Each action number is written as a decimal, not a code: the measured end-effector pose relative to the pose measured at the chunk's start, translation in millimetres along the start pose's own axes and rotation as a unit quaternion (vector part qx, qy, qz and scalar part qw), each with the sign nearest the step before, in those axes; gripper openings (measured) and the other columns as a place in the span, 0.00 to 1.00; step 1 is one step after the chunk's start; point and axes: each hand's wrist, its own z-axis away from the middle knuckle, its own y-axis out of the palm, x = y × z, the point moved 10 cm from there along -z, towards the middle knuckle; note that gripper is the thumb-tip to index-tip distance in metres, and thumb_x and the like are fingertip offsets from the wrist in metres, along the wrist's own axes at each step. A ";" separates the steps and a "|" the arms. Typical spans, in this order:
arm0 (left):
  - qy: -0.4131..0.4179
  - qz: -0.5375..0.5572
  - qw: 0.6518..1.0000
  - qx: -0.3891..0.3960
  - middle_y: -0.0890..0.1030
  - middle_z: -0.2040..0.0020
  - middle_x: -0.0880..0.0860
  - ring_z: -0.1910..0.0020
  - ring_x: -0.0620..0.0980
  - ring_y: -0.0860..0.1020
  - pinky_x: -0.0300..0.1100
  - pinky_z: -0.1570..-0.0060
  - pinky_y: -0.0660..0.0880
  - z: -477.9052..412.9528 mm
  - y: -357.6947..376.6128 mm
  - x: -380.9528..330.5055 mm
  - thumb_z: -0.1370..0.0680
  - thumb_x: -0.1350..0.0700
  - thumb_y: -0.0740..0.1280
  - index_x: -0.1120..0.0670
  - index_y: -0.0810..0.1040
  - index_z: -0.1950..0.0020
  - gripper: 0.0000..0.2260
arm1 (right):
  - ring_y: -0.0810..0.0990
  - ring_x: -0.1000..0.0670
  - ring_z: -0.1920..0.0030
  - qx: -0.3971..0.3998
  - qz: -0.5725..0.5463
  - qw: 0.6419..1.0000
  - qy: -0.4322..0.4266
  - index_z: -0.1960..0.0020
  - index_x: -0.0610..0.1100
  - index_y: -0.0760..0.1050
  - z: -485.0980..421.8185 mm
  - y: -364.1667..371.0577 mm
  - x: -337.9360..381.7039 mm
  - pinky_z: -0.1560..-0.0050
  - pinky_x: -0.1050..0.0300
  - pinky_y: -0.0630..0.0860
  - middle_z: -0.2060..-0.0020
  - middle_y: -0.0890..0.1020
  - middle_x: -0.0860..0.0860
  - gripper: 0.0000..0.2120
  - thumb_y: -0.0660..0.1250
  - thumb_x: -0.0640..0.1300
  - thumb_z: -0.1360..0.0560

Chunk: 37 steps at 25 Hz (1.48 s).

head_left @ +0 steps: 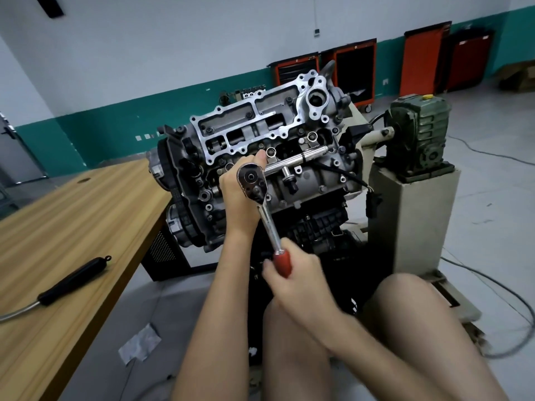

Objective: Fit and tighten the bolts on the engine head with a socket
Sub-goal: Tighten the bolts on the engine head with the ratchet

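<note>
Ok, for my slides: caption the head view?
Right hand grips the ratchet by its red handle; left hand holds its head at the engine.

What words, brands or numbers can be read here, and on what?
None can be read.
Ratchet: no legible marking on its head.
Tool carts: small badges, too small to read.
White tags on the wall: blurred.

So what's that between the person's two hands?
Head view: the ratchet's chrome shaft runs from the left hand at its round head to the right hand on the red grip.
</note>
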 end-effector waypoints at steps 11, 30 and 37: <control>0.031 -0.024 0.998 0.039 0.63 0.74 0.55 0.70 0.60 0.61 0.54 0.61 0.67 -0.4 2.2 -5.8 0.21 0.55 0.63 0.56 0.62 0.74 0.22 | 0.72 0.54 0.73 0.112 0.359 0.915 -0.148 0.67 0.54 0.62 -65.8 -97.9 40.8 0.70 0.59 0.66 0.74 0.71 0.55 0.17 0.68 0.41 0.29; 0.089 -0.106 0.990 0.016 0.60 0.75 0.44 0.74 0.43 0.58 0.49 0.69 0.60 -1.4 9.7 -15.1 0.21 0.57 0.63 0.48 0.56 0.72 0.23 | 0.66 0.57 0.76 0.042 0.098 0.993 -0.058 0.68 0.49 0.62 -17.9 -49.0 7.7 0.71 0.61 0.64 0.77 0.68 0.55 0.18 0.69 0.37 0.29; 0.056 -0.075 0.995 0.041 0.59 0.75 0.45 0.72 0.51 0.58 0.54 0.67 0.60 -3.5 7.0 -11.2 0.21 0.54 0.62 0.44 0.56 0.74 0.24 | 0.65 0.55 0.77 0.098 0.082 0.991 -0.047 0.68 0.46 0.62 -22.6 -32.6 8.1 0.73 0.60 0.64 0.76 0.67 0.53 0.15 0.66 0.36 0.29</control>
